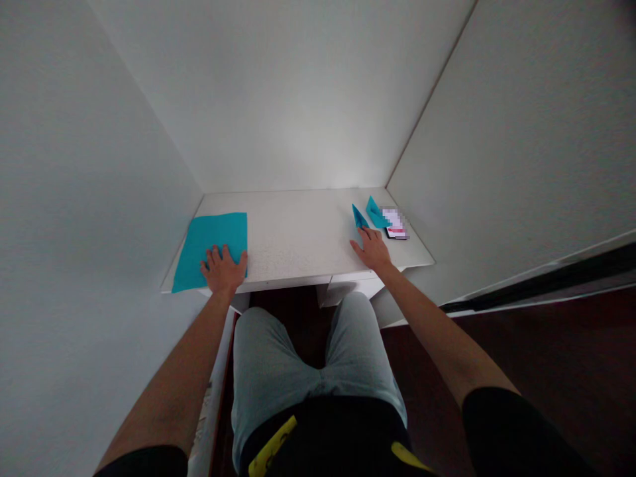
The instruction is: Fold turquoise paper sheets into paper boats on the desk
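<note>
At the left end of the white desk [298, 232]: a teal sheet [206, 235] under your left hand [223, 268].

The sheet lies flat, its near edge at the desk's front; it looks light, thin and easily creased, probably paper, best taken by a free corner or edge. Your left hand rests on its right part, fingers spread, gripping nothing. Your right hand [373, 250] has its fingertips on a pointed folded piece [358, 216], thumb held wide; no pinch shows. Such a piece should be crushable, so hold it lightly along a fold. Just beyond lies a second folded piece [376, 215], close against a phone [396, 225]. The desk's top looks smooth, slightly marked near the front; pale walls [293, 99] enclose it above a dark floor [571, 371].
</note>
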The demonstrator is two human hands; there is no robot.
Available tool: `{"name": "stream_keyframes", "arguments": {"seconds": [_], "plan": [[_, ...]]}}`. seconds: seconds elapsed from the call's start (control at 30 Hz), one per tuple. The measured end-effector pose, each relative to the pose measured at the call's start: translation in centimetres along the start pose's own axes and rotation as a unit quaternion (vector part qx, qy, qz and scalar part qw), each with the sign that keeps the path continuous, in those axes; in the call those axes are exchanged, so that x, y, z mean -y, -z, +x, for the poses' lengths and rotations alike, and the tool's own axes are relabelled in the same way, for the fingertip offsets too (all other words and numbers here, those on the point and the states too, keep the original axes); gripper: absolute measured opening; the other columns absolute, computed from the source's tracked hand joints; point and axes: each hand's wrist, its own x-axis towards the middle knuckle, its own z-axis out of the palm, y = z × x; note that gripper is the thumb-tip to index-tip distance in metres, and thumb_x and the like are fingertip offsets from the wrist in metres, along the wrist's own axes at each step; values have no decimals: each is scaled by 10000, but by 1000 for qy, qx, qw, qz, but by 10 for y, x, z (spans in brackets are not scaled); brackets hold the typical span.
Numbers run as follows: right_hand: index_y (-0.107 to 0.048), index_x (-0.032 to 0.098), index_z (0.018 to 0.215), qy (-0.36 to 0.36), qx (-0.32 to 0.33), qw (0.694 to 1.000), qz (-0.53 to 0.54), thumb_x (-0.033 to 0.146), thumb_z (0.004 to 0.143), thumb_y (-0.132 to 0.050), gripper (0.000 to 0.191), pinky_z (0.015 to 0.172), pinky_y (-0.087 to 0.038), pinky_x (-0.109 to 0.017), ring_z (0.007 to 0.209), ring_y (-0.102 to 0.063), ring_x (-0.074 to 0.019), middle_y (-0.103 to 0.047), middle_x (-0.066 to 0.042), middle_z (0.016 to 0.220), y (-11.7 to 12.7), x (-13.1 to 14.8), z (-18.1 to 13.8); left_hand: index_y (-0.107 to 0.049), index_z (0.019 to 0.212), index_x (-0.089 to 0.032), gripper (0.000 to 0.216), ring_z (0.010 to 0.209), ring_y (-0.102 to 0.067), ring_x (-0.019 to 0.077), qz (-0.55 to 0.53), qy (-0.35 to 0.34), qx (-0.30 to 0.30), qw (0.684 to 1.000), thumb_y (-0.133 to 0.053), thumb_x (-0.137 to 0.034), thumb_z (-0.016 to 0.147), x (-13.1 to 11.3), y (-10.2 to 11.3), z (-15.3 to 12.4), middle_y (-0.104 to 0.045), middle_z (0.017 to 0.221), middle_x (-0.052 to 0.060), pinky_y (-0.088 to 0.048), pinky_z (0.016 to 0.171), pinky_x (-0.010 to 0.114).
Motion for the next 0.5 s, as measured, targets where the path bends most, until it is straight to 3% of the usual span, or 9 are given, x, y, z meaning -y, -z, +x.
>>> {"name": "stream_keyframes", "arguments": {"seconds": [0.13,0.2,0.27,0.33,0.4,0.5], "plan": [[-570,187,1607,32,-54,990,130,488,1047,-567,636,1274,-435,-646,1450,-548,-409,-645,-204,1570,-19,10,-9,-565,1592,-60,740,1690,-300,455,-146,35,-44,988,-580,-539,1027,0,13,1,-436,1748,298,-227,1363,666],[-565,198,1605,5,-70,982,174,465,1009,-618,656,1253,-456,-654,1413,-584,-407,-673,-198,1529,-27,14,-12,-644,1492,-96,611,1615,-415,486,-208,90,-50,973,-612,-485,1022,-1,22,4,-515,1672,306,-295,1309,728],[-559,197,1605,-25,-89,973,210,465,976,-654,690,1232,-473,-661,1386,-611,-410,-676,-200,1527,-32,13,-13,-705,1359,-141,466,1459,-586,445,-255,88,-41,962,-628,-449,1018,-7,36,3,-654,1510,259,-422,1233,702],[-560,193,1597,-41,-103,964,240,474,952,-680,714,1225,-480,-660,1380,-625,-410,-663,-202,1548,-34,10,-13,-716,1244,-187,335,1216,-719,302,-349,-16,-27,937,-666,-413,1001,-24,60,-9,-766,1250,136,-553,1134,510],[-561,185,1586,-46,-105,958,263,483,932,-705,734,1214,-493,-653,1373,-638,-407,-665,-208,1539,-34,6,-12,-716,1153,-205,276,943,-731,211,-459,-174,6,871,-693,-441,1012,-54,96,-38,-750,1009,56,-611,946,381],[-560,175,1568,-46,-103,952,283,487,913,-732,746,1212,-500,-643,1373,-643,-403,-680,-213,1509,-33,3,-13,-707,1197,-245,213,854,-694,154,-512,-376,20,772,-762,-342,1015,-109,166,-105,-708,971,14,-603,854,313]]}}
